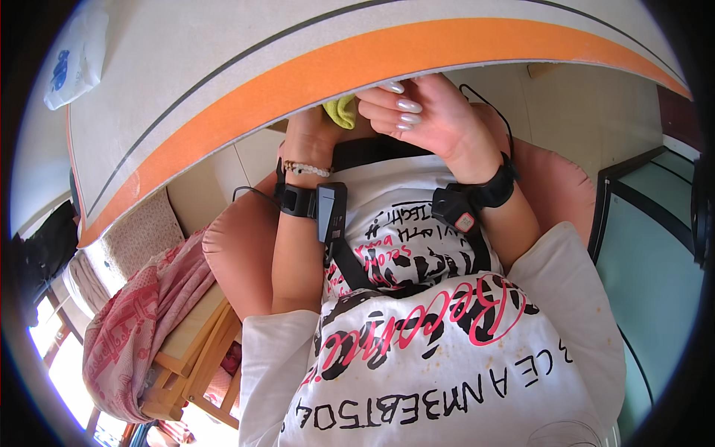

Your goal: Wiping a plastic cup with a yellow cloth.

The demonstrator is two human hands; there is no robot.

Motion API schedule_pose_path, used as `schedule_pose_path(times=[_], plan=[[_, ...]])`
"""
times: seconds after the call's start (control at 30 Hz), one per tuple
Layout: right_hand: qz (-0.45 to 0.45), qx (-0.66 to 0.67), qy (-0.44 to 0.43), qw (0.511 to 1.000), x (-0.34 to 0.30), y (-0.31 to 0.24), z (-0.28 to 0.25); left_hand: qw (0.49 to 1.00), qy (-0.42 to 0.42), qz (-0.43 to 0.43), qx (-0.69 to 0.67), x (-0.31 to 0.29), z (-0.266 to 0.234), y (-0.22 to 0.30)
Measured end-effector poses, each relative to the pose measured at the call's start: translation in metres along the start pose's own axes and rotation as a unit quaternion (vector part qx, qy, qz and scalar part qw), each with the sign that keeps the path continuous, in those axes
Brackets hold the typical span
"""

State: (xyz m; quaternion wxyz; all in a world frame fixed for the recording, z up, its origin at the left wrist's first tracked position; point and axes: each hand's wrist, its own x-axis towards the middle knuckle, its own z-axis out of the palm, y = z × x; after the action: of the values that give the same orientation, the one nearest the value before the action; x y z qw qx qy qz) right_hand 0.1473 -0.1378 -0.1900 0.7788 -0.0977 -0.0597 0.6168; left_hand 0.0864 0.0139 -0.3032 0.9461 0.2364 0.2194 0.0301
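Observation:
A small yellow-green cloth [341,112] shows between my two hands, just below the edge of a white tabletop [357,56] with an orange band. My left hand [311,132] is on the cloth's left side, its fingers hidden beneath the tabletop edge, so its grip on the cloth cannot be made out. My right hand [424,115] is at the cloth's right, palm partly turned up, fingers curled inward with pale shiny nails showing. Whatever lies inside those curled fingers is hidden. Both wrists wear black straps with small devices, and a bead bracelet circles the left wrist.
The tabletop overhangs both hands. A clear plastic bag [77,63] with a blue mark lies at its far left. To the left stands a wooden chair [197,335] draped with a pink patterned cloth [141,328]. A pale green glass-topped surface [648,276] is at the right.

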Motion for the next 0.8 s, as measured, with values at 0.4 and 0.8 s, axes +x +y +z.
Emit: schedule_pose_path(times=[0.4,0.8], plan=[[-0.189,0.094,0.025,0.977,-0.006,-0.005,-0.017,0.998,0.042,-0.007,-0.043,-0.005,0.008,0.0],[-0.201,0.013,0.071,0.977,-0.01,-0.004,-0.012,0.998,0.044,-0.016,-0.036,-0.002,0.01,-0.001]])
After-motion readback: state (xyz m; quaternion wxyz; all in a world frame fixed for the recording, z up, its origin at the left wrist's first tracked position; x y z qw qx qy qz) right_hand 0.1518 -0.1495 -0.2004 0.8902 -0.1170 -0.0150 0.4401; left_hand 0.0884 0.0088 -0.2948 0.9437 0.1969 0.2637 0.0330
